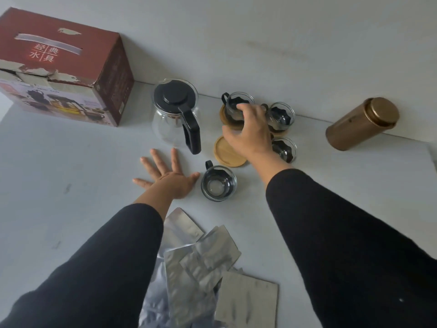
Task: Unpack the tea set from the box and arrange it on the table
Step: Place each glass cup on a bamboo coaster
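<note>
We look down on a pale grey table [71,166] set against a white wall. At the far left stands the dark red cardboard box [68,67] with torn white edges and printed pictures of the set on its near side. To its right sits the clear glass teapot [175,114] with a black lid and black handle, the handle turned toward us.

The right hand [248,131], in a black sleeve, reaches over the group of cups; its fingers curl down over the rim of a small clear glass cup with a black holder [233,104], which stands on a round bamboo coaster [223,114]. Whether the fingers actually clamp the cup we cannot tell. Just right of the hand, a second glass cup [282,116] rests on another coaster, and a third glass cup [285,149] stands nearer to us. An empty round bamboo coaster [228,152] lies partly under the wrist. A fourth glass cup [218,182] stands directly on the table, just beside the left hand [170,178].

The left hand lies flat, palm down, fingers spread, holding nothing. A bronze cylindrical metal tin [361,123] stands at the far right by the wall. Silver foil pouches [201,261] lie heaped at the near edge, between the forearms.
</note>
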Demonstrator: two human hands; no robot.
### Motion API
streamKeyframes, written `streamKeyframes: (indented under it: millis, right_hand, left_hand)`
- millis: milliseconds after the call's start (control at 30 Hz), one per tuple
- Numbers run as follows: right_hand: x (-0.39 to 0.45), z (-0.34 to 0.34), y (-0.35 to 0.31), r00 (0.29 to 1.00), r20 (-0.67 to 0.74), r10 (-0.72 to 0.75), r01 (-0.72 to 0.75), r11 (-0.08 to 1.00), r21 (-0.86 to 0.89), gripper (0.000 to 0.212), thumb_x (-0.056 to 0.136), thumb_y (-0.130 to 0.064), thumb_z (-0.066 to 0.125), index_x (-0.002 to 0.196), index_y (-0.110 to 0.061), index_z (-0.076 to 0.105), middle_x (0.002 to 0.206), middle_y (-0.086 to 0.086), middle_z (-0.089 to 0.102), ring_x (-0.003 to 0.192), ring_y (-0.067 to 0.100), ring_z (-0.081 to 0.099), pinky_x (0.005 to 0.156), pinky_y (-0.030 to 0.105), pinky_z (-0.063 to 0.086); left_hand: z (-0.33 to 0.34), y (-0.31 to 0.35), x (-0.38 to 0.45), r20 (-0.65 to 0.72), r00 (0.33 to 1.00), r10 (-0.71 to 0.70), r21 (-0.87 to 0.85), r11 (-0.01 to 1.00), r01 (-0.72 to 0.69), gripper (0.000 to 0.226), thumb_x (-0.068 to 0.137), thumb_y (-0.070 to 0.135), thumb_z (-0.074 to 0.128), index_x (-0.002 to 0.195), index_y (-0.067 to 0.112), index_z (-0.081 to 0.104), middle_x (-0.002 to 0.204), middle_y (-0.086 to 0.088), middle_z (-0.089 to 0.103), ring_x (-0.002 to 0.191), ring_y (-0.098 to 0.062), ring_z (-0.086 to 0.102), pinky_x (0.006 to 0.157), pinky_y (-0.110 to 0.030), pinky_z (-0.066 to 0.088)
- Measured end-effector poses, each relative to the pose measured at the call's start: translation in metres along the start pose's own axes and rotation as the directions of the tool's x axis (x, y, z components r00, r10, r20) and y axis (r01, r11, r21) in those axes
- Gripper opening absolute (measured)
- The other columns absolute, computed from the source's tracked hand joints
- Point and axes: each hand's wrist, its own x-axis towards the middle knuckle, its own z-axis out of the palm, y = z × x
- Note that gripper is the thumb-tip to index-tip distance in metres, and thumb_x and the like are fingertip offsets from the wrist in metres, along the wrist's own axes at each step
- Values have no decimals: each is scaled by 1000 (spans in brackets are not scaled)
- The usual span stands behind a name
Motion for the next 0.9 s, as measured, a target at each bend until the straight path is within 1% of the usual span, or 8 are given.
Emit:
streamKeyframes:
  millis: [67,167,267,333,500,667,800,900]
  right_hand:
    - [-28,2,-4,992,125,10,-10,1000,2,60,74,-39,69,124,-14,49,124,7,46,115,22,46,91,29,38]
    - [-62,3,-3,946,322,45,-36,999,-35,70,70,-56,68,125,-19,46,125,2,44,115,20,46,91,29,39]
    - [-82,0,0,912,403,79,-61,997,-56,83,65,-64,69,130,-21,43,129,1,43,118,19,44,96,32,39]
    - [-90,-2,1,900,432,67,-33,996,-85,87,62,-64,71,132,-21,41,129,2,43,120,20,44,98,35,40]
    - [-100,1,-1,908,415,59,-25,996,-87,90,62,-55,77,134,-18,38,129,4,42,120,21,42,96,33,41]
    - [-98,0,-6,919,393,32,18,992,-122,85,61,-44,76,132,-12,42,121,7,43,111,26,46,89,31,42]
    - [-75,-18,1,943,332,27,18,991,-133,87,61,-44,75,135,-13,41,126,7,44,115,24,46,94,31,40]
    - [-53,-28,8,956,286,68,-29,990,-138,87,62,-40,75,136,-13,39,129,7,44,120,23,44,96,30,38]
  left_hand:
    - [-1,0,-2,-7,1000,2,-1,1000,-2,89,80,78,22,135,38,-35,137,-9,-51,127,-39,-42,98,-73,-6]
    - [0,0,-6,-24,1000,3,2,1000,-3,89,79,79,21,136,38,-34,139,-9,-50,128,-39,-41,99,-73,-5]
    - [1,0,-8,-44,999,15,5,1000,-15,90,79,79,21,137,38,-32,140,-9,-48,129,-39,-40,100,-72,-5]
    - [2,0,-8,-56,998,16,6,1000,-16,89,79,79,22,138,37,-32,141,-9,-47,130,-39,-39,100,-72,-5]
    - [4,1,-8,-74,997,19,9,1000,-18,88,80,78,22,138,37,-31,142,-9,-46,131,-39,-38,100,-73,-4]
    - [4,1,-8,-74,997,19,8,1000,-19,89,79,79,22,138,38,-30,142,-8,-46,131,-38,-38,100,-73,-4]
    - [3,1,-7,-66,998,18,5,1000,-18,90,77,81,21,138,38,-30,142,-8,-46,130,-38,-39,100,-72,-6]
    - [3,1,-6,-54,998,14,5,1000,-14,90,78,81,21,137,38,-31,142,-8,-46,130,-38,-39,100,-72,-6]
